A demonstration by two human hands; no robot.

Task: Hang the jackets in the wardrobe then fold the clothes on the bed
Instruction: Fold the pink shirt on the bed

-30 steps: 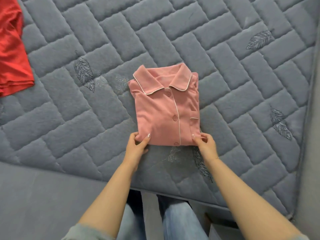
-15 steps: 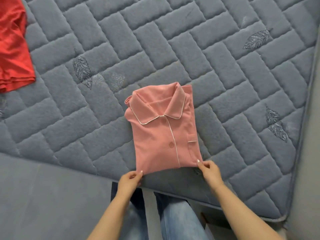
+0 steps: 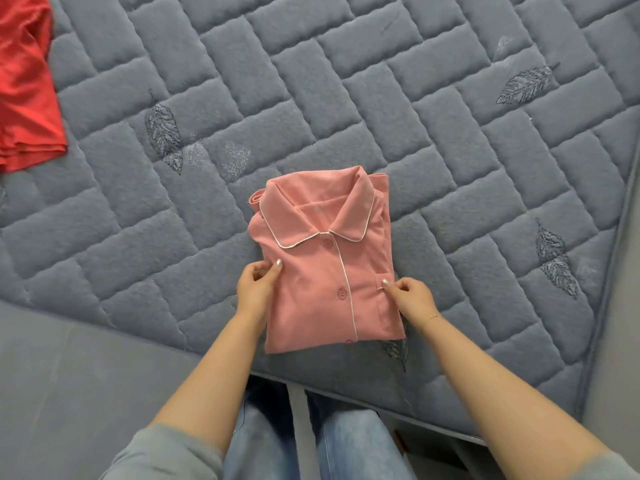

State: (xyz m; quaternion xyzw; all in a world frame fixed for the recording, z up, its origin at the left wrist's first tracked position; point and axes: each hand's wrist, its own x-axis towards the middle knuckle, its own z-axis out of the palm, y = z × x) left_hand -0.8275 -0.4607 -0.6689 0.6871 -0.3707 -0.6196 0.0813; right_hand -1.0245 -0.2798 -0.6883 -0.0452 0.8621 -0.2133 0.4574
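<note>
Your left hand [image 3: 256, 284] sits at the left edge of the pink shirt [image 3: 325, 268], about mid-height. Thumb lies on top of the fabric, fingers curl at the side fold: it's pinching that edge. Your right hand [image 3: 410, 295] mirrors it on the right edge, thumb tip on the fabric at the chest pocket [image 3: 386, 299], other fingers curled in beside the fold, so it's gripping that edge too. Both forearms come up from the bottom of the frame, bare to past the elbow, grey sleeves pushed up, angled in toward the shirt. There's a thin bracelet on your right wrist.

The shirt is folded into a neat rectangle, collar up and away from you, button placket facing up, lying flat on the bed [image 3: 346, 98] near its front edge, just ahead of your knees. It's tilted slightly, collar end leaning left.

Count:
- 1 folded pink shirt, white piping on collar and placket
- 3 buttons visible, plus part of one at the bottom hem
- 1 chest pocket
- 1 red garment [image 3: 26, 84], upper-left corner, partly out of frame, well apart from the shirt
- 2 hands, both on the shirt

Bed cover is grey, quilted in a brick pattern with stitched leaf motifs.
</note>
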